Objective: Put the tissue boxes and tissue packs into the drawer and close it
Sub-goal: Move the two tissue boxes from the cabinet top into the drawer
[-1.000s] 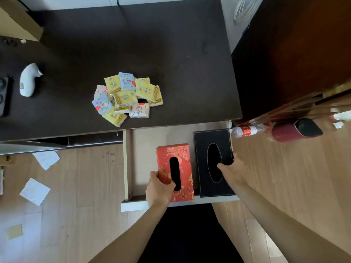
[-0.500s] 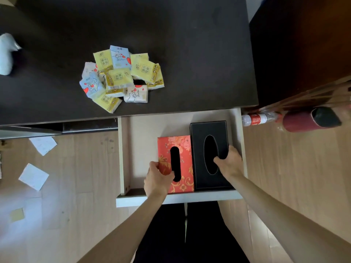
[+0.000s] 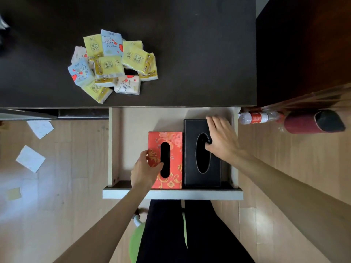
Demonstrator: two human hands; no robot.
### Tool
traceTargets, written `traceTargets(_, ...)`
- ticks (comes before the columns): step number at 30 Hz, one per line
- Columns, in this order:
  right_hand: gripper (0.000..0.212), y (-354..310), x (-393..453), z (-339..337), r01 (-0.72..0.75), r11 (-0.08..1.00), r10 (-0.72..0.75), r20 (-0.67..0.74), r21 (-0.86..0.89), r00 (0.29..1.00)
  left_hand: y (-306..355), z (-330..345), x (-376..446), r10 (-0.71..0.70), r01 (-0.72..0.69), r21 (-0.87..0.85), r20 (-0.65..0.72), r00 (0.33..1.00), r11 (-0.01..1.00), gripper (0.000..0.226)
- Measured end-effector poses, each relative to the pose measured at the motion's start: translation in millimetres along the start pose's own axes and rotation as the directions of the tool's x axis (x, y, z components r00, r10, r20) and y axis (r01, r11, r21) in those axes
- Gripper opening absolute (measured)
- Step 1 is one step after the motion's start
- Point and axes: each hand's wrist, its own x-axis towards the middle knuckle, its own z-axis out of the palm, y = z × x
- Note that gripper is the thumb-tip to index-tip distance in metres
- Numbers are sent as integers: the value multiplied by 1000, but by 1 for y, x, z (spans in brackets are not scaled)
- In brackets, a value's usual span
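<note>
The drawer point(image 3: 115, 149) under the dark desk stands pulled out. Inside it lie a red floral tissue box point(image 3: 174, 149) and, touching its right side, a black tissue box point(image 3: 191, 168). My left hand point(image 3: 144, 170) grips the red box at its left edge, thumb at the slot. My right hand point(image 3: 221, 138) rests on the black box's right side with fingers spread along its top and thumb at the oval opening. A pile of several small tissue packs point(image 3: 112, 63), yellow, blue and white, lies on the desk point(image 3: 199, 54) behind the drawer.
The drawer's left half shows bare bottom. A plastic bottle point(image 3: 256, 117) and a dark red roll point(image 3: 311, 123) lie on the floor at the right by a brown cabinet point(image 3: 303, 54). Paper scraps point(image 3: 30, 158) litter the floor at left. My legs stand before the drawer front.
My right hand has slid from the black box's near middle toward its far right corner, fingers spreading. The left hand stays on the red box. The view has shifted closer.
</note>
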Motion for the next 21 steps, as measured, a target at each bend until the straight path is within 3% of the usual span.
traceTargets(6,96,26,-9,-6,0,997,1,10,-79,1000,3,6,-1,-18,20,30,-51,999,999,66)
traceTargets(15,96,30,-13,-4,1,1000,-1,17,-12,1000,15,22,-7,-1,0,-25,-25,1000,1000,57)
traceTargets(21,98,32,-15,1,1,1000,-1,-5,-15,1000,35,42,-16,-29,30,63,-27,999,998,54)
